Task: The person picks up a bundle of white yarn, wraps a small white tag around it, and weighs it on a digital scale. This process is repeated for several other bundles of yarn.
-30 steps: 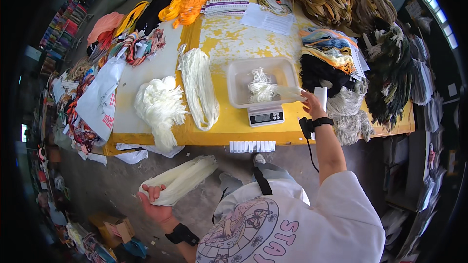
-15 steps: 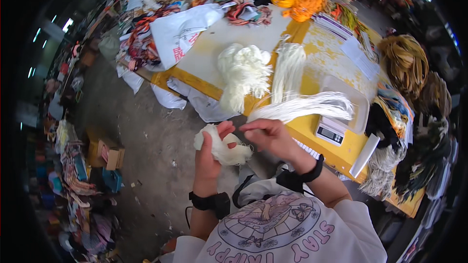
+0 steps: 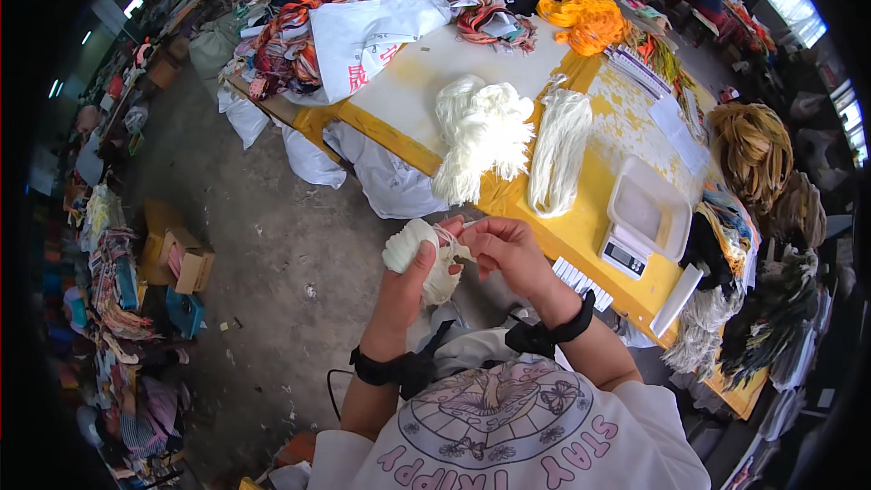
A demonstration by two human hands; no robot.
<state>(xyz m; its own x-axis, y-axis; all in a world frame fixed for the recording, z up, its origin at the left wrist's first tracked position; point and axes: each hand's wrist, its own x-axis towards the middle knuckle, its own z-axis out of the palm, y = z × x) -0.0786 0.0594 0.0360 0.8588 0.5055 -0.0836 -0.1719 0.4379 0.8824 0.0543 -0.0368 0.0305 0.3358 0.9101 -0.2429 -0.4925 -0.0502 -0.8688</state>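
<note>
At 9 o'clock of the table (image 3: 581, 227), the left hand (image 3: 404, 286) clenches a soft, light yarn bundle (image 3: 419, 252); the right hand (image 3: 508, 249) pinches its loose end, likely the best hold.

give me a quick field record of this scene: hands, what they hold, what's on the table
left hand: closed around a cream yarn bundle
right hand: pinching a strand at the bundle's end
table: yellow top, beyond the hands
on table: fluffy white yarn, white skein, scale with clear tray, orange yarn
floor: cardboard boxes at left
</note>
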